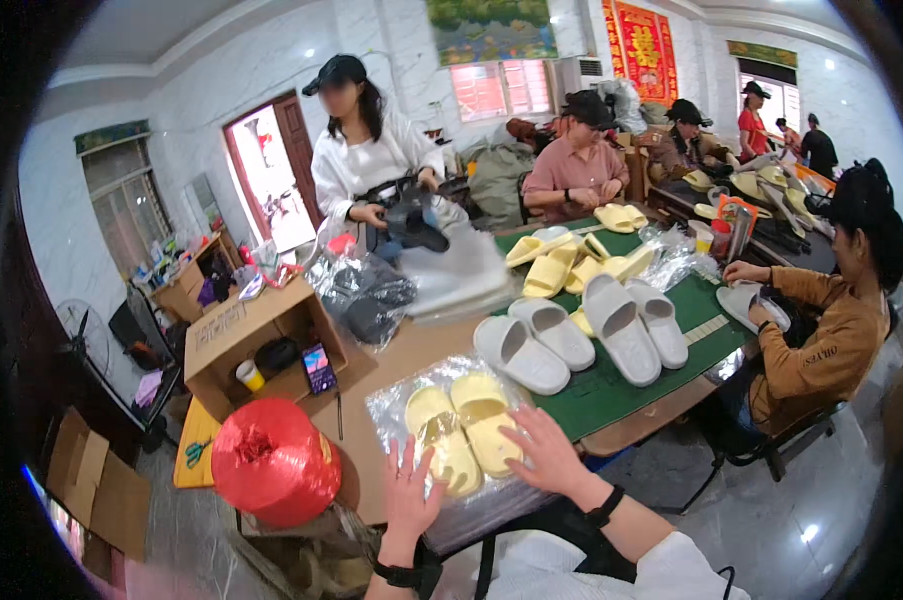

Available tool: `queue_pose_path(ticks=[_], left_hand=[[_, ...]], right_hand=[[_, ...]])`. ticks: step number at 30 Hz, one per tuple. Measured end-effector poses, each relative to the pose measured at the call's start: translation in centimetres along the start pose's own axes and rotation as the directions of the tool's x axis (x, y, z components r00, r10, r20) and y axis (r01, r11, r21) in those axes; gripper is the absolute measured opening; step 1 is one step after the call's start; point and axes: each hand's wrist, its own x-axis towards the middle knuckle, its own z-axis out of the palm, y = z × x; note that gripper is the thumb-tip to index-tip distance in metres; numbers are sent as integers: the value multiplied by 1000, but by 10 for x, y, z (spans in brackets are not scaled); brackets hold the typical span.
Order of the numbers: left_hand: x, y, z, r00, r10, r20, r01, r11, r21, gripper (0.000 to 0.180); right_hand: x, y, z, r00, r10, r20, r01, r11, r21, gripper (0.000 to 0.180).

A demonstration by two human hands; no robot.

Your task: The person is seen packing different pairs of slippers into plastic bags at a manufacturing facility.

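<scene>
A pair of pale yellow slippers [484, 402] lies side by side on a clear plastic bag [390, 400] at the table's near edge; shiny film covers at least part of them. My left hand [410, 497] rests at the bag's left side with its fingers spread, next to the left slipper. From the right, my right hand [552, 455] reaches over the right slipper, fingers stretched out and touching it. Neither hand is closed around anything. Beneath the slippers, more clear plastic appears stacked.
Grey slippers [622, 325] and a yellow pile [550, 270] stand on a green mat [572, 405]. At left are a red twine roll [277, 460], a cardboard box [222, 345], a phone [319, 369] and scissors [194, 453]. Several people work around the tables, one [822, 330] holding a grey slipper.
</scene>
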Motion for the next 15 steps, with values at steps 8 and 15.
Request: queue_pose_path(ticks=[8, 15], left_hand=[[-6, -19, 37, 979, -156, 131, 165, 985, -56, 64], [-3, -17, 39, 969, -211, 125, 225, 968, -110, 61]], right_hand=[[-42, 62, 56, 986, 137, 94, -123, 982, -146, 54], [-36, 58, 49, 987, 156, 40, -152, 983, -102, 50]])
